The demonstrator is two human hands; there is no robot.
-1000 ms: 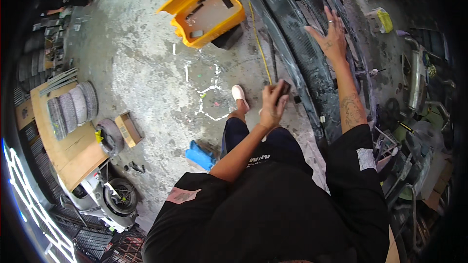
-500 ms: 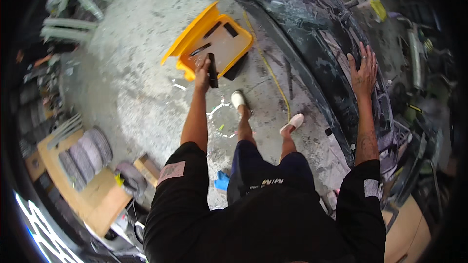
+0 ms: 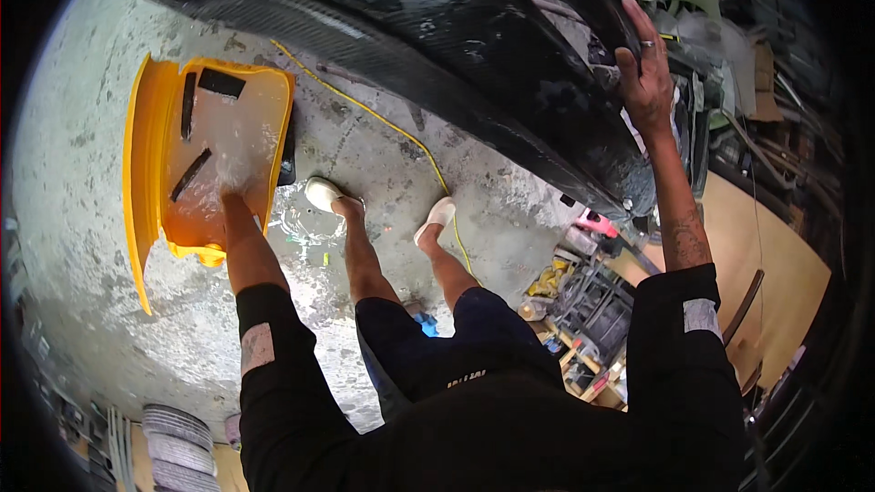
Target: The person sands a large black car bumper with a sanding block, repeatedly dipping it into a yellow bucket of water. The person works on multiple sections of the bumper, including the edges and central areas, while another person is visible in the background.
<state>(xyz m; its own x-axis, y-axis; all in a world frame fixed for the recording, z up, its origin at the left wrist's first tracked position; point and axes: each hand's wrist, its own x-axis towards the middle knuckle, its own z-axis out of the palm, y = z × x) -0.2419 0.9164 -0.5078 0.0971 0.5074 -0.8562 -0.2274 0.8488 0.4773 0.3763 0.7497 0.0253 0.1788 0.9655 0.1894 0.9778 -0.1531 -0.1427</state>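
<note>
Water (image 3: 246, 132) in the yellow plastic bin (image 3: 144, 173) at left is entered by the left hand (image 3: 232, 199), whose grip cannot be told; three dark oblong blocks (image 3: 221, 83) are scattered beyond. Far right, the glossy black panel (image 3: 492, 73) is touched by the right hand (image 3: 649, 91), spread open.

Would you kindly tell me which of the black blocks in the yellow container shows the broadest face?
The rightmost block in the picture; the two other blocks look like narrow strips.

Black top (image 3: 492, 437), pale sleeve patches (image 3: 257, 347), apparently navy shorts (image 3: 497, 328), cream slip-on shoes (image 3: 436, 217), ring (image 3: 646, 43), forearm tattoo (image 3: 691, 239)
</note>
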